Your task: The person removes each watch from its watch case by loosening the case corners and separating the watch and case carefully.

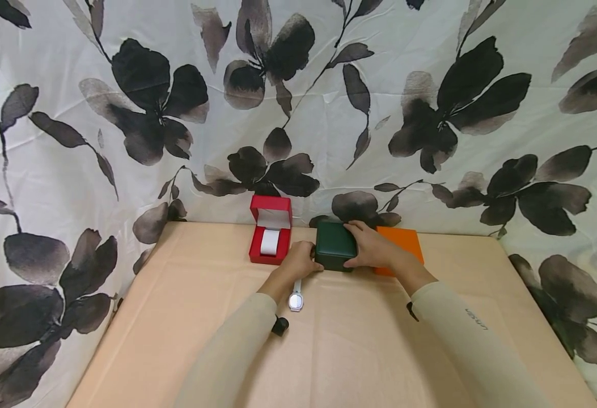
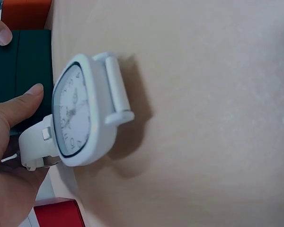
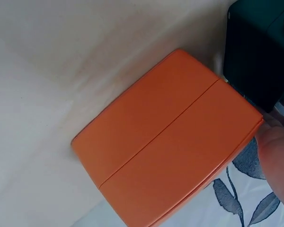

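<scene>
In the head view my left hand (image 1: 298, 262) is beside a closed dark green box (image 1: 335, 246). Its curled fingers hold the strap of a white wristwatch (image 1: 295, 301), whose dial hangs toward the front. The left wrist view shows the watch (image 2: 75, 111) large, its strap going into the palm; the left thumb (image 2: 26, 106) touches the green box's front. From the other side my right hand (image 1: 372, 246) grips the green box, thumb at the front and fingers over the top and back. The lid looks down in all views.
Left of the green box stands an open red box (image 1: 254, 249) with a white cushion (image 1: 270, 242) in it. A closed orange box (image 1: 402, 241) sits to the right, partly behind the right forearm. A floral cloth (image 1: 288, 130) hangs behind the beige table (image 1: 329, 340).
</scene>
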Demonstrator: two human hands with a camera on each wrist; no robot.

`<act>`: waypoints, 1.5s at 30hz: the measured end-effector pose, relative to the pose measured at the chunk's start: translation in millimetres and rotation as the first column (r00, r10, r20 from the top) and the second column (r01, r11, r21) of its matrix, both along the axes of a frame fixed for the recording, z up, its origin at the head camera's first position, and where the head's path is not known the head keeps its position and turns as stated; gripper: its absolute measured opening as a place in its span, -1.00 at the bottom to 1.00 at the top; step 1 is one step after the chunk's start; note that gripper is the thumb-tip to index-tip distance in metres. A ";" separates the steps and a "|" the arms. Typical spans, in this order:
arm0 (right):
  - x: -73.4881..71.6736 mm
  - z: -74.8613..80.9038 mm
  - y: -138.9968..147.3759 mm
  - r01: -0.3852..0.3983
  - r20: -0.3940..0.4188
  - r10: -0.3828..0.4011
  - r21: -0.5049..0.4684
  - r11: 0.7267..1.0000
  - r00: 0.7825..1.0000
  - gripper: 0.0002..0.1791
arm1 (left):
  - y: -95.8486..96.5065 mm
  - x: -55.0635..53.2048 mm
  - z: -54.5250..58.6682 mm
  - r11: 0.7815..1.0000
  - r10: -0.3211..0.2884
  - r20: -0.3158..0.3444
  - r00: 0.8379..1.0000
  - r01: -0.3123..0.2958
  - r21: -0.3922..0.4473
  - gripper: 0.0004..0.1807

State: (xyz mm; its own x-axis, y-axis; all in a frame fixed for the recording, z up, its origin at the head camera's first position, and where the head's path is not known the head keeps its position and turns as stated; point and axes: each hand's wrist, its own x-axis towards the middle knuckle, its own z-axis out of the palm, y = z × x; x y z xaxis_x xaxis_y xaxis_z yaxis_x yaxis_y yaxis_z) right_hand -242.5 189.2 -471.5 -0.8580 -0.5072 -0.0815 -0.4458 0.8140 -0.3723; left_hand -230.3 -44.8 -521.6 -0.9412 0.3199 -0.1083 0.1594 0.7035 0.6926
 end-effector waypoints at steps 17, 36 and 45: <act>-7.0 4.6 4.5 0.002 0.009 -0.002 -0.002 1.000 1.000 0.17 | 1.5 -1.7 3.0 1.000 -0.006 -0.001 1.000 0.006 -0.012 -0.65; -19.0 12.7 7.0 -0.005 0.078 0.008 -0.036 0.999 0.997 0.07 | 0.8 0.1 1.1 1.000 -0.003 0.031 1.000 0.004 -0.025 -0.65; -27.0 18.7 9.2 0.030 0.161 -0.026 -0.021 0.999 0.987 0.03 | 2.8 1.6 4.2 0.999 -0.018 0.009 1.000 0.019 -0.043 -0.56</act>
State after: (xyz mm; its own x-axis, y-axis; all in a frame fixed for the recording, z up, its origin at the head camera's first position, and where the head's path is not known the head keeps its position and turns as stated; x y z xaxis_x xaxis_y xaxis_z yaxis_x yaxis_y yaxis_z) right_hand -269.5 198.4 -452.8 -0.8484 -0.4868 -0.2078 -0.3559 0.8153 -0.4567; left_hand -228.7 -42.0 -517.4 -0.9342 0.3320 -0.1304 0.1669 0.7300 0.6628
